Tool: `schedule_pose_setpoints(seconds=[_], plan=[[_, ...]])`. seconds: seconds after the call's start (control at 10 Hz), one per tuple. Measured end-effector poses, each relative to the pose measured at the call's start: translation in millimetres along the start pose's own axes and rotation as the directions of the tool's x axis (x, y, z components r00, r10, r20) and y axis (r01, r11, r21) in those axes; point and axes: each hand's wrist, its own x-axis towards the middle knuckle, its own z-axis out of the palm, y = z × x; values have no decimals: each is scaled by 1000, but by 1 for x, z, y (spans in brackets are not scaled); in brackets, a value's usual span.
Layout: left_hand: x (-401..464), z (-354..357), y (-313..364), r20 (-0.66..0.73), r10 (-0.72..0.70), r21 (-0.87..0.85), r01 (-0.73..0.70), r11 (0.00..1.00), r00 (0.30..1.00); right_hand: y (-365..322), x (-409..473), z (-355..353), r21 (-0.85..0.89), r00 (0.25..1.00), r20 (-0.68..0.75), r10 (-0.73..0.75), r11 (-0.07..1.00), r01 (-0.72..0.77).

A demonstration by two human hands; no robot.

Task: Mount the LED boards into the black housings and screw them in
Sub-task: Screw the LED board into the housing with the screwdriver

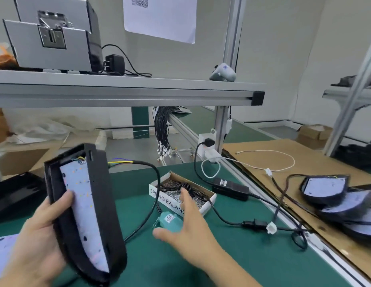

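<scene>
the left hand point(38, 233) is gripping a black housing point(91, 216) tilted up on edge above the green bench point(232, 262), thumb pressing the white led board point(85, 212) seated inside. the right hand point(187, 222) is reaching with fingers spread and holding nothing over the cardboard screw box point(181, 193), beside a teal tool point(169, 219). the board is looking unscrewed, so at this tilt it is likely depending on the thumb alone and could slide out. the housing's black cable point(153, 195) is trailing just beside the box and could snag the reaching hand or tip screws out.
</scene>
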Motion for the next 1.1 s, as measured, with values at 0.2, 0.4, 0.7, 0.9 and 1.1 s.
schedule_pose_setpoints(seconds=[0.2, 0.4, 0.7, 0.9, 1.1], plan=[[-5, 64, 0, 224, -3, -61, 18, 998, 975, -16, 17, 4, 596, 976, 216, 22, 789, -150], [10, 106, -26, 71, 264, 240, -274, 931, 962, -16, 10, -23, 934, 997, 72, 24, 350, -76], [6, 145, -79, 154, 178, 389, -225, 893, 972, 1, -18, -63, 779, 996, -90, -28, 621, 88], [-22, 168, -96, 401, 429, 813, -530, 242, 810, 8, -18, -78, 796, 971, -214, 103, 595, 112], [-78, 196, -118, 379, -365, 891, -229, 392, 850, 6, -12, -136, 833, 882, -389, 266, 511, 213]])
